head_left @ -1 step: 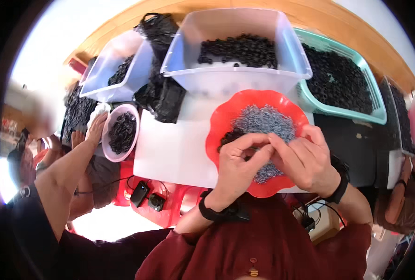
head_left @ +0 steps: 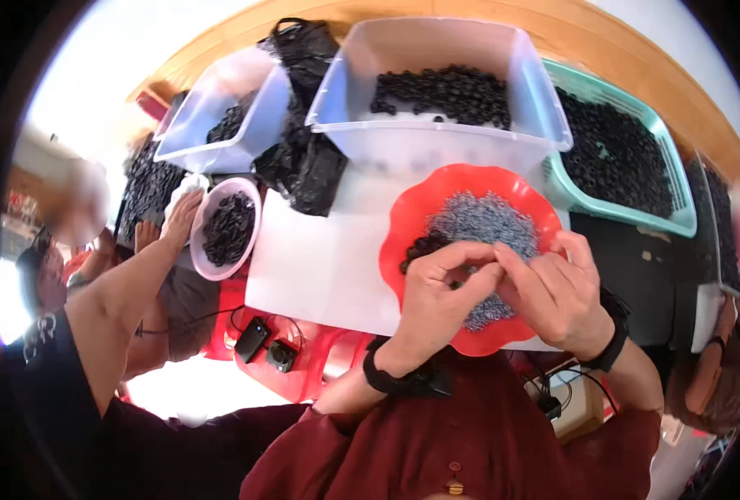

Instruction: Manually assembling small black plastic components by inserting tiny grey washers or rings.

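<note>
Over a red scalloped bowl (head_left: 396, 217), my left hand (head_left: 443, 304) and my right hand (head_left: 560, 300) meet with thumbs and forefingers pinched together. Whatever sits between their fingertips is too small and covered to make out. In the bowl lies a heap of small grey-blue metallic pieces (head_left: 486, 221). A smaller pile of black pieces (head_left: 424, 248) is at the bowl's left side, partly behind my left hand. Both my wrists wear black bands.
Behind the bowl stands a clear plastic bin (head_left: 436, 142) with black ring-like pieces. A green basket (head_left: 620, 212) of black pieces is on the right. Leftward are a black plastic bag (head_left: 316, 179), another bin (head_left: 211, 154), a pink bowl (head_left: 253, 237) and a co-worker's arm (head_left: 128, 275).
The whole scene sits slightly farther right in the picture, as the view has shifted. My hands keep the same pinched pose above the bowl.
</note>
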`<state>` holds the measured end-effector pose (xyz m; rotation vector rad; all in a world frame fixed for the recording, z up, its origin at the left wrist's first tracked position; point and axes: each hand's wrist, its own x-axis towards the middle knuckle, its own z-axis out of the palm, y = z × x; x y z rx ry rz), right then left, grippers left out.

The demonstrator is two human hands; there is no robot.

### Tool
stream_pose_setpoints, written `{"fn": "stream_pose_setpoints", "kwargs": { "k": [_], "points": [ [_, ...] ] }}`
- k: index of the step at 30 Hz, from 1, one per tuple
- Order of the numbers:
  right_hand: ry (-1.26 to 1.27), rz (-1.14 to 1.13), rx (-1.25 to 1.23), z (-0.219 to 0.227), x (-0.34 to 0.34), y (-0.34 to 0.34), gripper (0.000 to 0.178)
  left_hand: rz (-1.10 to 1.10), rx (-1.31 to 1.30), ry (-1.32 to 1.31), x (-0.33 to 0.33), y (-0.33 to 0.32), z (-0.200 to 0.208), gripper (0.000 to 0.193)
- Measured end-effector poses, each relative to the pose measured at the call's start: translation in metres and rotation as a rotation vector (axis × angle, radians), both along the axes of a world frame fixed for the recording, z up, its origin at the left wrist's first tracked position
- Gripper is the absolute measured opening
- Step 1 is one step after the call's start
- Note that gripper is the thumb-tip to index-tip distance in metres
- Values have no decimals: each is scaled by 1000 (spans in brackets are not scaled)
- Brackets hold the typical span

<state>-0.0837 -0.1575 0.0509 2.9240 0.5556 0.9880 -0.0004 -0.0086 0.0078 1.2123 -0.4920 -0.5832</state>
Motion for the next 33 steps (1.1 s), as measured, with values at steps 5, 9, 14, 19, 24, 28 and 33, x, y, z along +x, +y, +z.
{"fn": "stream_pose_setpoints", "kwargs": {
  "k": [5, 9, 14, 19, 24, 28, 33],
  "points": [
    [175, -23, 491, 13, -4, 4, 46, 8, -84, 75, -6, -1, 1, 18],
    [631, -44, 1177, 14, -6, -8, 29, 102, -85, -34, -11, -1, 3, 18],
    [1111, 78, 1809, 12, -7, -6, 40, 218, -67, -600, -7, -6, 16, 21],
    [1262, 287, 2077, 3, 3, -5, 44, 236, -16, -610, -4, -6, 10, 22],
    [1285, 148, 2195, 7, 4, -1, 46, 138, -113, -300, -8, -8, -1, 19],
    [1230, 73, 2295, 3, 3, 4, 47, 93, -58, -194, -8, -6, 1, 21],
    [1146, 73, 2354, -7, 4, 6, 48, 14, 46, -151, -6, 0, -2, 23]
  ]
}}
